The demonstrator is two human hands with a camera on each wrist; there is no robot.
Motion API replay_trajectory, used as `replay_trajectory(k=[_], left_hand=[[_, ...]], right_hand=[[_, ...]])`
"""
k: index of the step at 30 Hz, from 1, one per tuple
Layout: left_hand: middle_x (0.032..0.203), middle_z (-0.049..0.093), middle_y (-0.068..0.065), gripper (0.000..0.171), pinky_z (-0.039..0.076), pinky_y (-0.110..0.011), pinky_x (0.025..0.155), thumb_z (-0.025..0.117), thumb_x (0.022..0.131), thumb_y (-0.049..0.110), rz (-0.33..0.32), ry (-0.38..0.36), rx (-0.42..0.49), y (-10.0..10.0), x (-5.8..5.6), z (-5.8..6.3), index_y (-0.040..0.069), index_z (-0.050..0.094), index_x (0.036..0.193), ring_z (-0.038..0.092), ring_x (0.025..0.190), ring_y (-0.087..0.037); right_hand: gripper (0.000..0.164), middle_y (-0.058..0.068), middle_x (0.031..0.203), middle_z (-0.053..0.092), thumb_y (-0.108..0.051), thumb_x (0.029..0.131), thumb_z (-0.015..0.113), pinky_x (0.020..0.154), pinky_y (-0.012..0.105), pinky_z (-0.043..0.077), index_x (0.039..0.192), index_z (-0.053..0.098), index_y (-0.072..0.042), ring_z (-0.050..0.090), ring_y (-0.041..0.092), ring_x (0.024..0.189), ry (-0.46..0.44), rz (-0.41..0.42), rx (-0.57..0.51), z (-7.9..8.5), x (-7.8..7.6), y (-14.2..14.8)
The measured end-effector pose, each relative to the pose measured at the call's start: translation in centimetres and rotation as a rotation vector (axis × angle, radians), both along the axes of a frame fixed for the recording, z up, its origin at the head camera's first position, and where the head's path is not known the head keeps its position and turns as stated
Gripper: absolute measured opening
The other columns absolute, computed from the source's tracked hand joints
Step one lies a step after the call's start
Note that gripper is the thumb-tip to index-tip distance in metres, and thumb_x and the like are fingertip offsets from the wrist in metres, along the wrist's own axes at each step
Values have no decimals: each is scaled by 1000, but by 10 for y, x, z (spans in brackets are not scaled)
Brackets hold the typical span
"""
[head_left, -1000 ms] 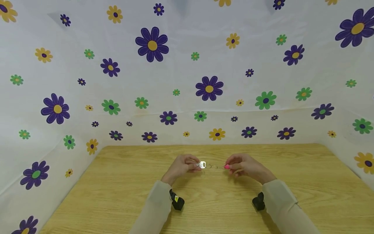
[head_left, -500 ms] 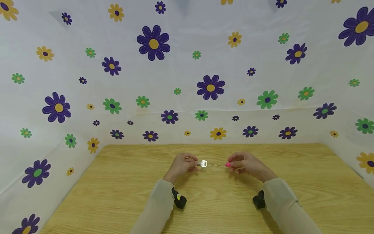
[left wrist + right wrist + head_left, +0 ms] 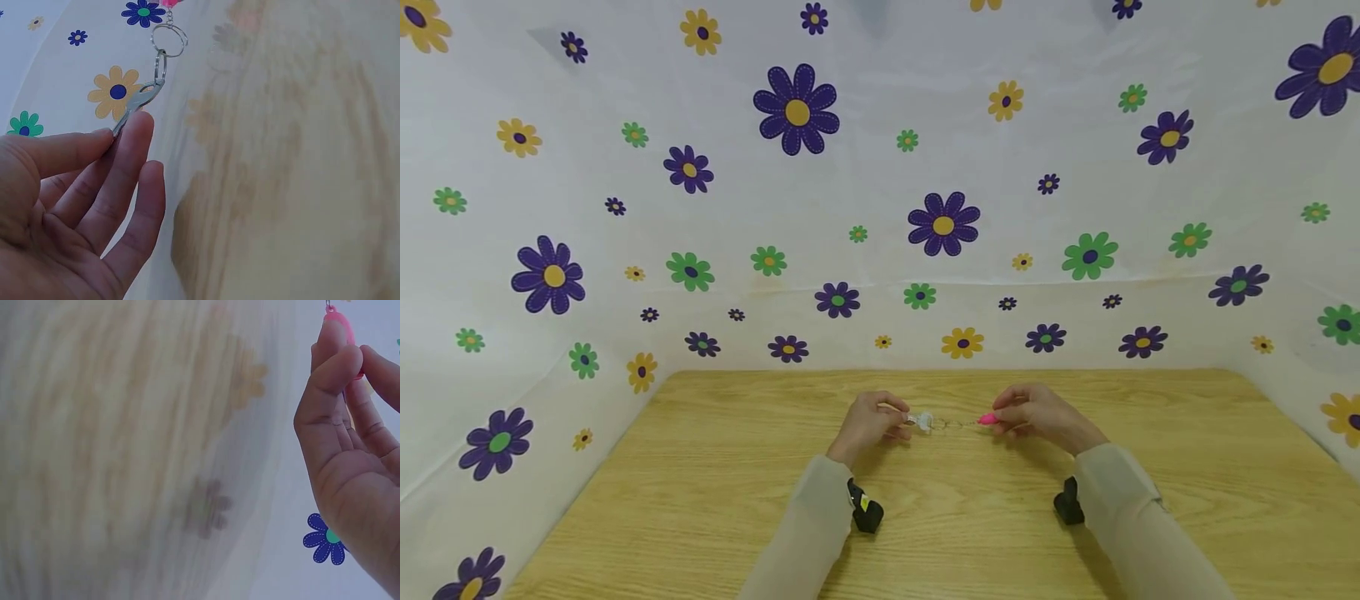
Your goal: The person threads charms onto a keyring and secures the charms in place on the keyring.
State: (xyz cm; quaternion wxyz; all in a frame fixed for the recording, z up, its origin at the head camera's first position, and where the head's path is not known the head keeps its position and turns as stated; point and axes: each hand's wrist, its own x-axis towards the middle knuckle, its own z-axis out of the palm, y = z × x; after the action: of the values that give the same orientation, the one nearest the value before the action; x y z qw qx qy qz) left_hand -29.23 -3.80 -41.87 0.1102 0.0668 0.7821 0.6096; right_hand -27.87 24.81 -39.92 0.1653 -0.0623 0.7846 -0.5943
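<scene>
My left hand (image 3: pixel 871 423) pinches a silver key (image 3: pixel 142 97) by its blade, between thumb and fingertips. Two linked metal rings (image 3: pixel 169 40) hang on the key's head and run into a short thin chain. At the chain's other end is a small bright pink charm (image 3: pixel 988 419), which my right hand (image 3: pixel 1037 415) pinches between thumb and fingers. Key, rings and chain stretch in a nearly straight line between the two hands, above the table. Fingers cover much of the pink charm (image 3: pixel 340 328) in the right wrist view, so its full shape is hidden.
A light wooden table (image 3: pixel 955 533) lies under both hands. Behind and at the sides hangs a white sheet (image 3: pixel 865 100) printed with purple, yellow and green flowers. Black wrist cameras sit at the left cuff (image 3: pixel 867 510) and the right cuff (image 3: pixel 1067 502).
The key has turned, so its flat head now shows at a slant. The pink charm has swung to point left and more of it shows. Both hands have shifted slightly.
</scene>
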Motion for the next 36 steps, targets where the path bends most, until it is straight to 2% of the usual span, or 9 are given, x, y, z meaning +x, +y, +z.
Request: replay_trajectory(k=[5,12,18,26,30,36], left_hand=[[92,75,-14,10,58,-30,64,64,98,-1,21,-19,-5,2,-2,-2,-5,69,106,73,68,-20],[90,75,-11,12,57,-28,61,64,98,0,55,-31,-26,4,-2,0,-5,69,108,72,67,-18],[90,75,-11,12,57,-29,61,64,97,-1,72,-18,-46,4,-5,0,-4,70,107,73,68,-20],[99,73,-17,29,58,-31,62,62,98,1,117,14,-62,1,-5,-2,-6,61,126,71,70,-20],[104,71,-18,29,59,-33,65,62,97,0,141,46,-90,-2,-5,-1,-7,60,125,71,72,-22],[102,70,-18,28,59,-36,69,62,98,3,90,93,-127,-8,-3,6,-8,61,124,72,76,-28]], right_hand=[[21,14,100,69,2,102,55,75,29,56,118,55,16,68,19,84,3,3,12,0,-1,-1],[21,14,96,70,3,102,55,75,30,57,118,54,17,69,19,82,-18,-22,14,-2,-4,-4],[19,16,98,70,4,102,53,76,30,57,116,53,16,69,20,83,-22,-22,-14,-2,-5,-6],[25,18,103,68,2,100,57,80,34,58,120,53,16,67,21,85,-12,-68,42,-3,-5,-2],[29,19,106,66,0,101,55,80,34,57,124,51,16,66,21,87,-16,-100,44,-3,-5,3],[30,20,112,64,-2,102,55,83,35,57,126,50,16,65,20,91,-15,-111,53,1,-1,9]])
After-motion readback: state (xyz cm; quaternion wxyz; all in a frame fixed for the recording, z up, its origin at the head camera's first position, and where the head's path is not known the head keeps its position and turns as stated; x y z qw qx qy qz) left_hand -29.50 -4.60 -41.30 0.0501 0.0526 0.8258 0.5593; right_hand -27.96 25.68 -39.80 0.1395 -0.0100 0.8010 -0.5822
